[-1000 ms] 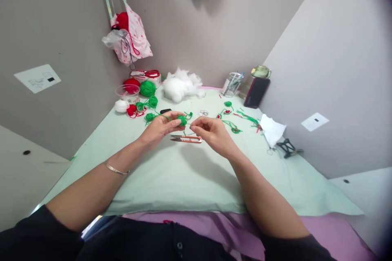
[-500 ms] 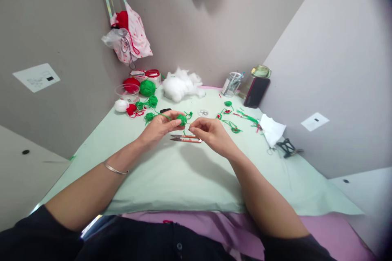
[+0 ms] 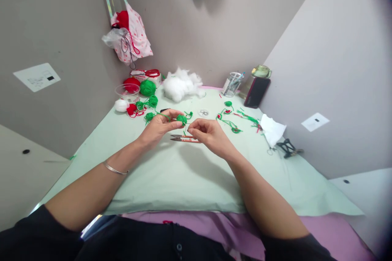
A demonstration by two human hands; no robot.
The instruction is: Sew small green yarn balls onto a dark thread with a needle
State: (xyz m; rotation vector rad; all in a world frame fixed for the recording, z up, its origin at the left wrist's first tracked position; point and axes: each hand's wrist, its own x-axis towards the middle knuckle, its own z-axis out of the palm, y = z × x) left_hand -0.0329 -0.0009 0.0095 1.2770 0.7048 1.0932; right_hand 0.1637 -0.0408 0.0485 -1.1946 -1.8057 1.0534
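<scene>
My left hand (image 3: 161,127) grips a small green crocheted piece (image 3: 181,120) between thumb and fingers, with green yarn running over the fingers. Close on its right, my right hand (image 3: 208,132) is pinched around a thin tool, mostly hidden by the fingers, whose tip points at the green piece. Orange-handled thread snips (image 3: 183,138) lie on the table just below the hands. From the green piece a short green yarn tail hangs down toward the snips.
Behind my left hand are green yarn balls (image 3: 147,88), a clear bowl (image 3: 127,98) and white stuffing (image 3: 181,85). To the right lie small green-and-red pieces (image 3: 235,130), a cup (image 3: 232,85), a phone (image 3: 257,92), white paper (image 3: 272,130) and a black clip (image 3: 288,148).
My right hand has shifted very slightly left and down beside the green piece. My left hand keeps its hold, almost unmoved.
</scene>
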